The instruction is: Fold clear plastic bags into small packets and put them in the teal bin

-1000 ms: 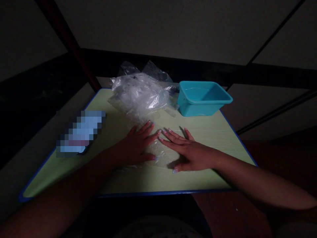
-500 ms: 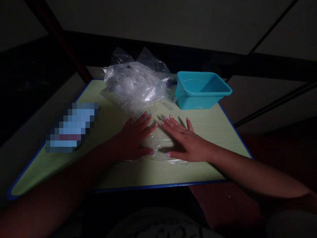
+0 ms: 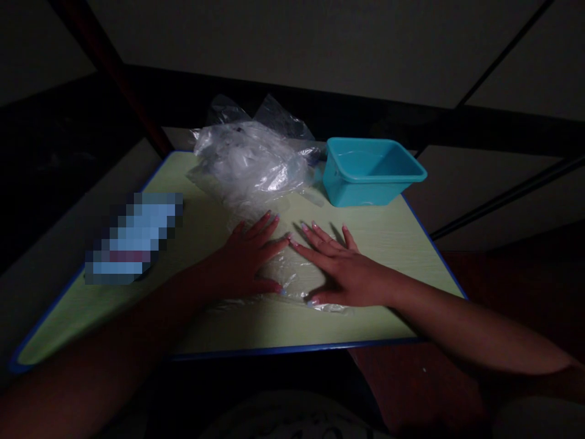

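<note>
Left hand and right hand spread, palms down, on clear plastic sheet, near-centre of tabletop. Sheet looks mostly flattened, creases left; far plastic heap crumpled.

Left of the teal tub, a flat object blurs into pixels! Nearer than the tub, left hand and right hand hide patches of clear film.

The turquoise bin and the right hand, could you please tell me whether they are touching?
Apart: the head view shows a strip of tabletop between the right hand and the turquoise bin.
</note>
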Demonstrator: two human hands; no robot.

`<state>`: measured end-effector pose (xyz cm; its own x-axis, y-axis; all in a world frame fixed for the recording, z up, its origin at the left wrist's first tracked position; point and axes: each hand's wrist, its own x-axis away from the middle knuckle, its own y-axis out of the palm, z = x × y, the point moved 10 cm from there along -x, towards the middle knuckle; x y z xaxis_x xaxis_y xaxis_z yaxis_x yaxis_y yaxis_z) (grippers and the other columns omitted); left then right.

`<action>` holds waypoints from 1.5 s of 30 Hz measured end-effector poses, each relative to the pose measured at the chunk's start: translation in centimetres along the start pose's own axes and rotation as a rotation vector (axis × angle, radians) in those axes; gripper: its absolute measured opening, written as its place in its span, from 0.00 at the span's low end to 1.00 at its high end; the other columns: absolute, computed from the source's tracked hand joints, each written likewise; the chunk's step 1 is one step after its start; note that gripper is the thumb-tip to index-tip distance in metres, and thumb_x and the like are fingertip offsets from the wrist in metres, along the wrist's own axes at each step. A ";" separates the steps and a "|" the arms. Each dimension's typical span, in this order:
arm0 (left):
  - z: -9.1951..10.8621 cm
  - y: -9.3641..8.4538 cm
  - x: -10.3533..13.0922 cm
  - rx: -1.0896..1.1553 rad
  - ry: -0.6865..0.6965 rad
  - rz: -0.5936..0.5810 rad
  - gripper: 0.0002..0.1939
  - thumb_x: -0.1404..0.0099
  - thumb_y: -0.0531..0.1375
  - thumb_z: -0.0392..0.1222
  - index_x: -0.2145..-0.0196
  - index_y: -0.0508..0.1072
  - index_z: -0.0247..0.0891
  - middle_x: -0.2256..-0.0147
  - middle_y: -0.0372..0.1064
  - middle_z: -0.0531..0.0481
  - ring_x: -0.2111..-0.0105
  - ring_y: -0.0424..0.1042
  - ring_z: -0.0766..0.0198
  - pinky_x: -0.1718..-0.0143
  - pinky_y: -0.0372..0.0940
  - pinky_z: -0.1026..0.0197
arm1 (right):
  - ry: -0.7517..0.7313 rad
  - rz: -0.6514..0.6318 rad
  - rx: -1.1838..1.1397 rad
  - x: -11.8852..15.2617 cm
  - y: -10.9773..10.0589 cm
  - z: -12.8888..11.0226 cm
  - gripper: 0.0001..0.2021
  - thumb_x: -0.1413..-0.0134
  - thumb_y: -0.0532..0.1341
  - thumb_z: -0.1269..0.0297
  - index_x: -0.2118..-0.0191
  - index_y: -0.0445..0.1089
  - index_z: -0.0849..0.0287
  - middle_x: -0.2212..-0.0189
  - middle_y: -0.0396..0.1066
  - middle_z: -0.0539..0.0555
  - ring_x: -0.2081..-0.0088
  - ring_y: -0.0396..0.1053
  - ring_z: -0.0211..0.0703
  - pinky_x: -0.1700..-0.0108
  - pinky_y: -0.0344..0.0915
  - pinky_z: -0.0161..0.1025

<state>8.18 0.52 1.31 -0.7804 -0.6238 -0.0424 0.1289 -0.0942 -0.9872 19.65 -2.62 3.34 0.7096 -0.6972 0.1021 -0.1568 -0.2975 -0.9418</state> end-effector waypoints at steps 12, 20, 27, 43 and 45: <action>-0.1 0.5 -0.2 0.007 -0.010 -0.059 0.53 0.44 0.48 0.77 0.33 0.50 0.38 0.33 0.34 0.28 0.33 0.36 0.35 0.42 0.40 0.27 | -0.008 -0.074 -0.040 0.2 0.0 -0.1 0.50 0.47 0.66 0.55 0.31 0.28 0.47 0.31 0.21 0.60 0.31 0.23 0.61 0.41 0.25 0.74; -0.2 0.7 -0.2 0.002 -0.021 -0.091 0.51 0.44 0.50 0.76 0.34 0.52 0.38 0.33 0.35 0.29 0.33 0.35 0.35 0.41 0.40 0.28 | 0.006 -0.053 -0.141 0.3 -0.5 -0.3 0.49 0.46 0.65 0.57 0.31 0.27 0.44 0.31 0.22 0.60 0.32 0.23 0.59 0.41 0.25 0.73; -0.3 0.8 -0.2 0.033 -0.010 -0.087 0.52 0.45 0.48 0.77 0.33 0.50 0.39 0.32 0.34 0.30 0.33 0.36 0.35 0.42 0.40 0.26 | -0.159 -0.230 -0.193 1.0 -0.3 -1.4 0.64 0.64 0.73 0.48 0.32 0.24 0.44 0.31 0.17 0.60 0.32 0.19 0.64 0.40 0.23 0.71; -2.9 -4.2 0.7 0.098 -0.131 0.240 0.24 0.28 0.46 0.50 0.40 0.62 0.38 0.39 0.60 0.40 0.39 0.59 0.51 0.38 0.51 0.42 | -0.343 -0.154 -0.117 1.3 1.9 -5.1 0.44 0.41 0.59 0.48 0.30 0.33 0.57 0.31 0.34 0.61 0.31 0.35 0.54 0.37 0.14 0.60; -2.7 -4.4 0.8 0.150 -0.101 0.265 0.22 0.29 0.49 0.51 0.42 0.65 0.39 0.43 0.65 0.41 0.43 0.64 0.53 0.41 0.57 0.47 | -0.377 -0.183 -0.146 1.7 2.1 -5.1 0.46 0.43 0.60 0.45 0.30 0.32 0.54 0.31 0.35 0.59 0.31 0.35 0.52 0.38 0.10 0.57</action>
<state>5.35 2.50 5.23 -0.6440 -0.7151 -0.2717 0.4137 -0.0269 -0.9100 16.99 -7.77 3.14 0.9315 -0.3455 0.1134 -0.0813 -0.5017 -0.8612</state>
